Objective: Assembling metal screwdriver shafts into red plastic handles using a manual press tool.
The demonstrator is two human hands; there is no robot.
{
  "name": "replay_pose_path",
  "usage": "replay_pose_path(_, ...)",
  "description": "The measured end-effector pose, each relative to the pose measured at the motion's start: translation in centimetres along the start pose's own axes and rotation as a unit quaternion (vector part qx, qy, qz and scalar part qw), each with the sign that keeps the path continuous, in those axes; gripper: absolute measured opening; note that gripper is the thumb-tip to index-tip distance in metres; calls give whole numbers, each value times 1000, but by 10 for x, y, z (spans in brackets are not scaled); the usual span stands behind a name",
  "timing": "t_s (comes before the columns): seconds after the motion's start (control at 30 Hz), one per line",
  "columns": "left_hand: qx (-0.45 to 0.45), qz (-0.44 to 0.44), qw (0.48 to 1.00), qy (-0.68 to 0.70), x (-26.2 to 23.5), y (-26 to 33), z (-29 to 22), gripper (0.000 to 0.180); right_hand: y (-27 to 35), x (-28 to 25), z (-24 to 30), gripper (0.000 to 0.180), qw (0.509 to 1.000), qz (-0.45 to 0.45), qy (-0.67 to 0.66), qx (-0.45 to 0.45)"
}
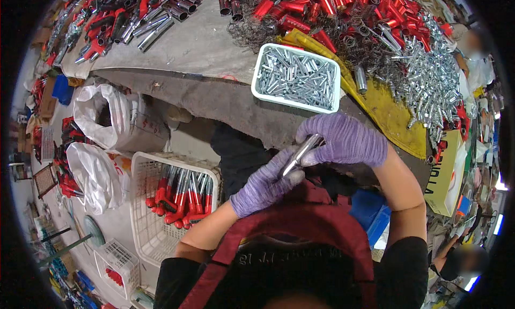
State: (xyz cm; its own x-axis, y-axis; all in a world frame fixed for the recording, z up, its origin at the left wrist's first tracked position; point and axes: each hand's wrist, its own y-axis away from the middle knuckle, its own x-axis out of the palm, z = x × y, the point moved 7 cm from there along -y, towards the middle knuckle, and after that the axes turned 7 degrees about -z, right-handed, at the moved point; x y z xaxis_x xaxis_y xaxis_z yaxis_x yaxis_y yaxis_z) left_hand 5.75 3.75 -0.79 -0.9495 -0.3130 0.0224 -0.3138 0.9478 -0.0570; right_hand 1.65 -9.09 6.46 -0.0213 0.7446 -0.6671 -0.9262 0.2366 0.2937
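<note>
Before my chest, both gloved hands grip one short, shiny metal tube (301,155). It lies tilted, its upper end toward the right. My left hand (267,184), in a purple knit glove, is closed around the lower part, thumb pressed along it. Fingers and thumb of my right hand (346,141), gloved the same way, close on the upper end. Whether something small sits at that end is hidden by the fingers. Just beyond my right hand, a white tray (296,103) at the bench edge holds many small silver pins (298,75).
Red tubes (327,3), dark wire springs (249,30) and small silver parts (429,73) heap across the bench (204,46), by a yellow cloth (394,121). At lower left, a crate (145,223) holds red-handled tools (179,201). White sacks (102,115) stand behind it.
</note>
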Motion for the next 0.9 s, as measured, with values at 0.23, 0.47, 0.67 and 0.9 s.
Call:
replay_pose_path(0.23, -256, 39, 910, 324, 23, 19, 32, 41, -63, -107, -42, 33, 872, -360, 332, -25)
replay_pose_path(0.47, -260, -56, 894, 360, 1, 25, 44, 45, -59, -125, -45, 29, 866, -395, 305, 40)
replay_pose_path(0.67, -153, -27, 960, 232, -11, 3, 27, 59, 11, -42, -1, 46, 944, -274, -174, 51)
replay_pose_path(0.9, -137, 79, 975, 155, -10, -46, 1, 68, 21, -43, 10, 44, 917, -377, -125, -36)
